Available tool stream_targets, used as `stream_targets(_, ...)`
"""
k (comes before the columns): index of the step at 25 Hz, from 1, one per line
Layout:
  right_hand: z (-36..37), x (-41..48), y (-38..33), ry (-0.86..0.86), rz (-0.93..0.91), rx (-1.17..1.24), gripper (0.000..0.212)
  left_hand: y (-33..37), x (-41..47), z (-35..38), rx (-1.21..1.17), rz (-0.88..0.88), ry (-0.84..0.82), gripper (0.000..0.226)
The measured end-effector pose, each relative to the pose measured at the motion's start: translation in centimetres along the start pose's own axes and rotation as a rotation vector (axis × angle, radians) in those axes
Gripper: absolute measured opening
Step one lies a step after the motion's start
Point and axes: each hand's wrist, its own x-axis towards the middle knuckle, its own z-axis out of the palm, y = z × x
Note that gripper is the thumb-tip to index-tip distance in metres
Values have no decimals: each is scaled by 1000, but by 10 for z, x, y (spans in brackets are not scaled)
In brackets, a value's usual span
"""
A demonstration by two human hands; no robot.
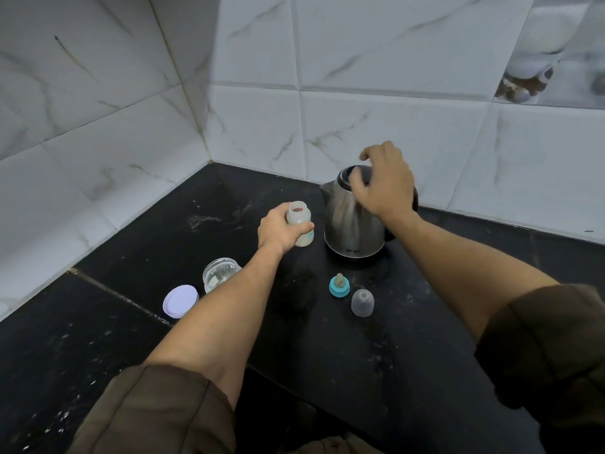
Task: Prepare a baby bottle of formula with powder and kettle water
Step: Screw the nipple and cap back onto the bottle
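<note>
My left hand [278,229] grips an open baby bottle [299,221] standing on the black counter [409,339]; the bottle has pale contents low inside. Just right of it stands a steel electric kettle [350,221] with a black lid. My right hand [383,181] hovers over the kettle's lid and handle with fingers loosely curled; whether it touches the lid is unclear. The teal ring with the teat [339,285] and the clear dome cap [362,302] lie in front of the kettle.
A clear powder jar [218,273] stands open at the left, partly behind my left forearm, with its lilac lid [180,301] lying beside it. White marbled tile walls meet in a corner behind the counter. White specks dot the counter.
</note>
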Motion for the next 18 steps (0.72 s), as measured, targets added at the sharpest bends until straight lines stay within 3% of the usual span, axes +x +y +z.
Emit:
stream_targets(5, 4, -37, -17, -592, -275, -138, 16, 2, -5, 1, 56, 20, 21, 61)
stream_targets(8, 14, -53, -18, -974, -216, -242, 17, 0, -6, 1, 57, 28, 34, 61)
stream_targets(10, 22, -60, -17, -1164, -160, -271, 32, -1, -8, 1, 42, 30, 31, 62)
stream_targets(14, 41, -81, -10, -1332, -157, -384, 53, -6, -10, 3, 16, 29, 8, 64)
stream_targets(18, 53, -95, -10, -1406, -209, -454, 55, -12, -9, 2, 14, 19, 3, 64)
